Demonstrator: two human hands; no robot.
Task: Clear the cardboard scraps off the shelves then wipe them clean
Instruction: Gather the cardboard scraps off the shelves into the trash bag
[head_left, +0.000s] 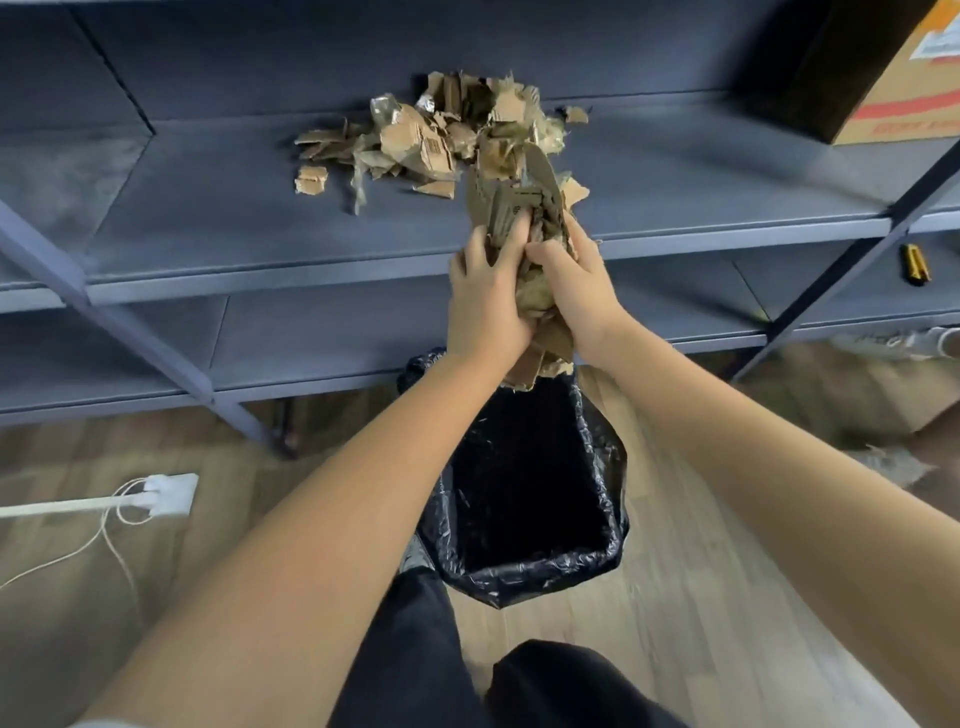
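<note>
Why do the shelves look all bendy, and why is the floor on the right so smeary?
Head view: the wide-angle lens bows the shelf and tilts its posts; head view, right side: the floor is smeared, probably camera motion; the scrap pile looks sharper; the black bin bag is too dark to see inside.

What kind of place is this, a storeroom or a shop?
Probably a storeroom or stock area, though I cannot be sure: long dark metal shelves, a large cardboard box standing on one, and a pile of torn cardboard scraps on the same shelf.
</note>
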